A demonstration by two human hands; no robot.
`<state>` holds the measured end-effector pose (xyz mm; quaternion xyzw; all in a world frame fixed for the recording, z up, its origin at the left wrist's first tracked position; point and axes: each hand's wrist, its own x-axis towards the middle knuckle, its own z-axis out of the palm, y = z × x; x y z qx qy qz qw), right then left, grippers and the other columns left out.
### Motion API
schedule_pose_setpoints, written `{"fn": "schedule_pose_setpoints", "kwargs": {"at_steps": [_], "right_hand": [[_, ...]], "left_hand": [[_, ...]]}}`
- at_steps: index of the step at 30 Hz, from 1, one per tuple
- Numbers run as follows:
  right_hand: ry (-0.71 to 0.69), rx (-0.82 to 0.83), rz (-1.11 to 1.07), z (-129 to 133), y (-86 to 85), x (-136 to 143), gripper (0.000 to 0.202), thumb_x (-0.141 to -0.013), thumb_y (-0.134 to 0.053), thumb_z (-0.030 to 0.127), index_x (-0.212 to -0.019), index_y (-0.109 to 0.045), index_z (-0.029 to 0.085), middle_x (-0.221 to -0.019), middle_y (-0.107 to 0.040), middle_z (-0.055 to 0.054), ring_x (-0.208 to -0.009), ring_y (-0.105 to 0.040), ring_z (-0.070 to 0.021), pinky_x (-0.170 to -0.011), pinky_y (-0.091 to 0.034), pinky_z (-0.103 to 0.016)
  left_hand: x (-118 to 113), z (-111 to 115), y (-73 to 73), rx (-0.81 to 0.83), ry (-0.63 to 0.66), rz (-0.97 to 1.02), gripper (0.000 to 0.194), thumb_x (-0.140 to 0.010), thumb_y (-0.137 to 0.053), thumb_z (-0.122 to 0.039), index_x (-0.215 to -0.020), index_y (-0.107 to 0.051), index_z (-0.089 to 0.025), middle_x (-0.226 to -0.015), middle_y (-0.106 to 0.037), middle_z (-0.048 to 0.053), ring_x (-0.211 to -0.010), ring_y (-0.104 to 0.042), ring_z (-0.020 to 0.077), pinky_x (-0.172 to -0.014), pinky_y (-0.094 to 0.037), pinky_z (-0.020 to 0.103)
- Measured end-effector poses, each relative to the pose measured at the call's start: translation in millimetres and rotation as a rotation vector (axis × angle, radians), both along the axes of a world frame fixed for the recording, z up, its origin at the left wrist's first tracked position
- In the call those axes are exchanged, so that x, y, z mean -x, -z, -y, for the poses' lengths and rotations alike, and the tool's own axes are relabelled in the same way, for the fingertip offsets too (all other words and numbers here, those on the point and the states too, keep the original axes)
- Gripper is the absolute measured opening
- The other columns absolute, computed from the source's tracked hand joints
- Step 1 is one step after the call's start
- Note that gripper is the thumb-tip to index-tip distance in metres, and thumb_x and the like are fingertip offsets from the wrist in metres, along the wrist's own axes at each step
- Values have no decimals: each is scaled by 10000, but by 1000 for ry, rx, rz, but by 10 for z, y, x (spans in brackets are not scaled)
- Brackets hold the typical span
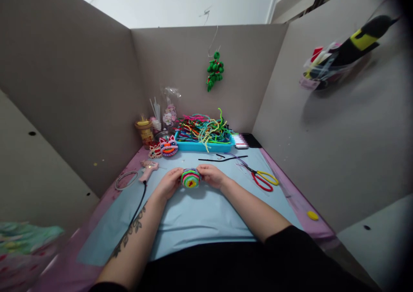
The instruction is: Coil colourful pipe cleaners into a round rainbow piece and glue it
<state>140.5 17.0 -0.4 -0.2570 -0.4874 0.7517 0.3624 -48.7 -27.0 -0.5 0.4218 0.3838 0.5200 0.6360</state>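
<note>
Between my two hands, a round, rainbow-striped pipe-cleaner craft piece (190, 178) is held a little above the blue table cover (206, 214). A yellow patch with a dark red mark sits at its near side. My left hand (171, 182) grips its left edge, and my right hand (211, 175) grips its right edge. Both hands have their fingers closed on it, with some fingertips hidden behind. To the left of my left hand lies a pink hot glue gun (149, 170). Scissors (262, 178) with red and yellow handles rest on the right.
A blue tray (203, 146) heaped with coloured pipe cleaners stands at the back. Left of it are a lion-face craft piece (168, 146) and a cup (145, 133). Black stems (222, 159) lie before the tray. Grey partitions (174, 68) enclose three sides; a green ornament (215, 71) hangs behind.
</note>
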Motion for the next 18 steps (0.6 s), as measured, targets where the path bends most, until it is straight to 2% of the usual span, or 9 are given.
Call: {"fn": "schedule_pose_setpoints", "kwargs": {"at_steps": [4, 12, 15, 18], "right_hand": [[0, 31, -26, 21, 7, 30, 312, -565, -780, 365, -708, -625, 134, -673, -605, -13, -629, -534, -120, -632, -406, -259], [113, -14, -55, 37, -4, 82, 246, -558, -769, 288, -586, -566, 153, -546, -544, 24, -508, -444, -89, -554, -339, -243], [89, 21, -63, 30, -23, 62, 244, -568, -761, 288, -599, -564, 148, -558, -544, 23, -509, -450, -87, -558, -338, -244], [34, 73, -57, 27, -30, 36, 267, -558, -770, 294, -610, -555, 144, -551, -530, 33, -510, -454, -83, -544, -330, -231]], "left_hand": [[-2, 6, -29, -34, -42, -12, 213, -683, -690, -343, -680, -591, -154, -630, -551, -26, -568, -463, 90, -540, -353, 200], [-67, 25, -51, -87, -43, -66, 248, -717, -651, -393, -645, -570, -170, -604, -535, -14, -566, -452, 111, -571, -353, 222], [-66, 24, -58, -47, -61, -67, 253, -704, -667, -405, -721, -606, -160, -662, -581, -2, -611, -494, 120, -614, -377, 231], [-46, 34, -60, -10, 9, -55, 325, -700, -666, -439, -831, -633, -143, -731, -615, 21, -662, -535, 133, -632, -395, 235]]}}
